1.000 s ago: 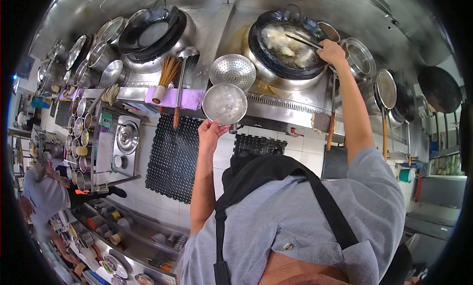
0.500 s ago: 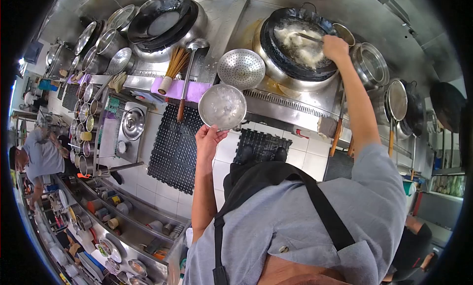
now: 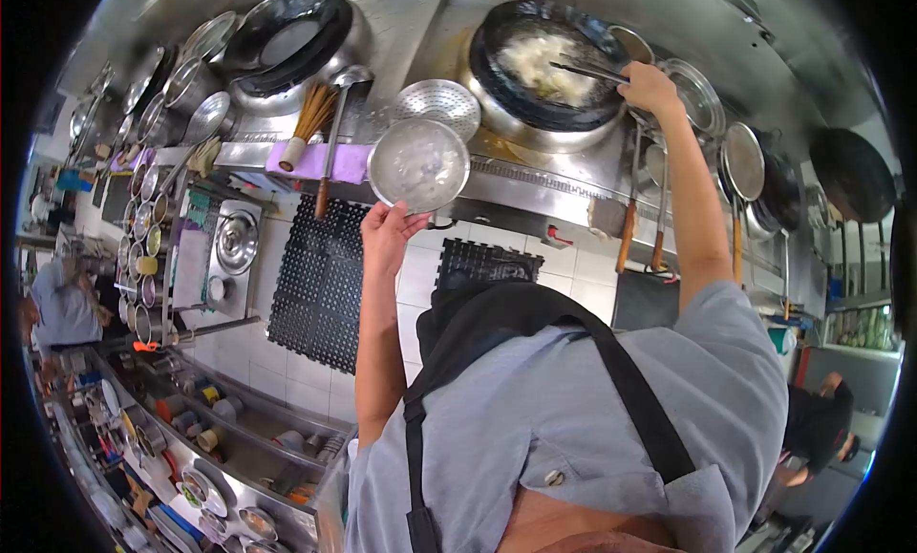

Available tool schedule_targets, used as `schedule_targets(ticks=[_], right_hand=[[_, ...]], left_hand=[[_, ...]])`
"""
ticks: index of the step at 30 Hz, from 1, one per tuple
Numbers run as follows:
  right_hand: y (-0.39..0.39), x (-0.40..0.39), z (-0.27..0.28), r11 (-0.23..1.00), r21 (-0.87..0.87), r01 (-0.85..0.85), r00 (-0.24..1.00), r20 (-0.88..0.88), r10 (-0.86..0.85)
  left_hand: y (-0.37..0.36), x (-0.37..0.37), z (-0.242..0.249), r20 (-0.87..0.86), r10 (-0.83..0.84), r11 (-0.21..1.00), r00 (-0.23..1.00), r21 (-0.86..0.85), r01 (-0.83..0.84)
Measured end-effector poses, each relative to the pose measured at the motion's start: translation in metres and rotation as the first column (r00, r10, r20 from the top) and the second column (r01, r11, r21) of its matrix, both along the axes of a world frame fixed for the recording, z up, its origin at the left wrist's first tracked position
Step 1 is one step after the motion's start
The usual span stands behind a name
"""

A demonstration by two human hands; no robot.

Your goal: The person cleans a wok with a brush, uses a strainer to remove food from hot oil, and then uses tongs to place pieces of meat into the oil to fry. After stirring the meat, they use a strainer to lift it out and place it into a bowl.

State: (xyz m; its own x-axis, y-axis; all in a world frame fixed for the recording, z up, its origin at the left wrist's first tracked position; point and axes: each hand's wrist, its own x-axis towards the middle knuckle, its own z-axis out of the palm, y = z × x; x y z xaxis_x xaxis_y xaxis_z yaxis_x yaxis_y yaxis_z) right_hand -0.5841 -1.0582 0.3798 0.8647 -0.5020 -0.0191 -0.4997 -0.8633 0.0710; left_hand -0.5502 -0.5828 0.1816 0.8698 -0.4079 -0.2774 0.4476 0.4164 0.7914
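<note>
My left hand point(image 3: 386, 236) grips the rim of a round steel bowl point(image 3: 418, 164) and holds it up in front of the stove's edge. My right hand point(image 3: 650, 88) reaches over a black wok point(image 3: 535, 71) and is shut on long chopsticks point(image 3: 585, 72). Their tips rest among pale pieces of food point(image 3: 543, 59) frying in foaming oil. A perforated steel skimmer point(image 3: 439, 104) lies on the stove just behind the bowl.
A second black wok point(image 3: 287, 37) sits to the left, with a bamboo brush point(image 3: 308, 123) and a ladle point(image 3: 336, 133) beside it. Steel seasoning pots point(image 3: 143, 257) line the left counter. Black mats point(image 3: 320, 286) cover the tiled floor. Other people stand at far left and lower right.
The bowl in my left hand has risen and now overlaps the skimmer. My right hand has shifted the chopsticks slightly in the wok. The view has swung a little.
</note>
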Motion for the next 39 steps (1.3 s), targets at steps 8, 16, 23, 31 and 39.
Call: schedule_targets(ticks=[8,16,23,31,39], right_hand=[[-0.111,-0.176,-0.022,0.922,-0.040,0.385,0.923,-0.009,-0.385],[-0.256,-0.274,-0.174,0.938,0.119,0.327,0.936,-0.176,-0.304],[-0.232,-0.275,-0.237,0.999,-0.021,0.040,0.990,0.139,-0.037],[0.083,-0.277,-0.312,0.543,0.832,0.115,0.877,-0.342,0.337],[0.310,-0.270,-0.341,0.566,0.819,-0.099,0.628,-0.390,0.674]], left_hand=[[0.023,-0.098,0.000,-0.055,0.160,0.986,0.986,0.051,-0.157],[0.035,-0.193,-0.006,-0.219,0.237,0.969,0.946,0.121,-0.215],[0.070,-0.252,0.013,-0.195,0.320,0.947,0.927,0.053,-0.315],[0.215,-0.295,-0.038,-0.258,0.645,0.759,0.720,0.105,-0.642],[0.483,-0.428,-0.082,-0.127,0.984,0.152,0.125,0.235,-0.960]])
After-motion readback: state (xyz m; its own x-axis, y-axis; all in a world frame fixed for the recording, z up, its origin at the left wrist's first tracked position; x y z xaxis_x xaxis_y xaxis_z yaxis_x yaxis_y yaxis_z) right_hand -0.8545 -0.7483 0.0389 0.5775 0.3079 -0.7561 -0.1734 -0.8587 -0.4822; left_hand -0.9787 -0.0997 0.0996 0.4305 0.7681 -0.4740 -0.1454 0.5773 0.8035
